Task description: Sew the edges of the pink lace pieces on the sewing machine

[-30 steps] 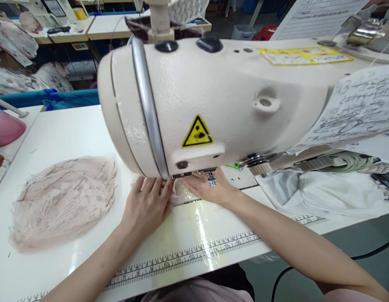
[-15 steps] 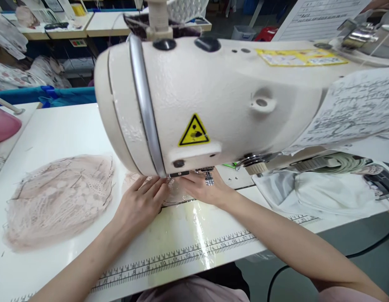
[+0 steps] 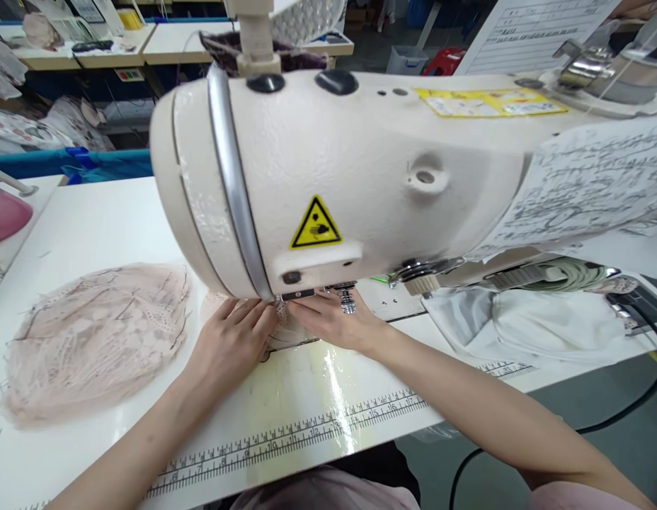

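Pink lace piece [image 3: 286, 327] pinned flat under left hand [image 3: 230, 347], right hand [image 3: 336, 322].

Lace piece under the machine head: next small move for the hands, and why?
Probably ease the lace piece a little further back under the sewing machine head. Left hand and right hand both press it flat, fingertips close together beside the presser foot; the needle itself is hidden.

Pink lace pile [image 3: 95, 340] left, printed ruler [image 3: 307, 435] along table edge [image 3: 95, 212]

Glossy white table [image 3: 95, 219], sheer pink lace [image 3: 95, 340], pebbled enamel machine [image 3: 360, 170].
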A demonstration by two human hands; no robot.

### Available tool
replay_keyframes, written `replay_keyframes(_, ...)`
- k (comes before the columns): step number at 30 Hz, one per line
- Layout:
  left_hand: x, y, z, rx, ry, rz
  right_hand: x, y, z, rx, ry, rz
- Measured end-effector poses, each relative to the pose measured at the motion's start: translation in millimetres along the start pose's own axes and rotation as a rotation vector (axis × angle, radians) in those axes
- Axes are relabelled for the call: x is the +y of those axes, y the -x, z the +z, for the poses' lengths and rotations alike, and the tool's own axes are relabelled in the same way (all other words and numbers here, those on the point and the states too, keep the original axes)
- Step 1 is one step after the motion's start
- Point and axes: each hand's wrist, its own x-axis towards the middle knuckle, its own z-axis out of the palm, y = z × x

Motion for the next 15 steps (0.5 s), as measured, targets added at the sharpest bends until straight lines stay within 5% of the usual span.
replay_keyframes(5, -3.3, 0.6, -1.9, 0.024, 0.008, 0.010, -2.4, 1.4, 6.3, 0.036, -0.123, -0.040)
replay_keyframes(15, -10.4, 4.7, -15.7, 0.229, 0.054, 0.247, -5.5, -0.6, 0.8, 0.101, -0.339, -0.177)
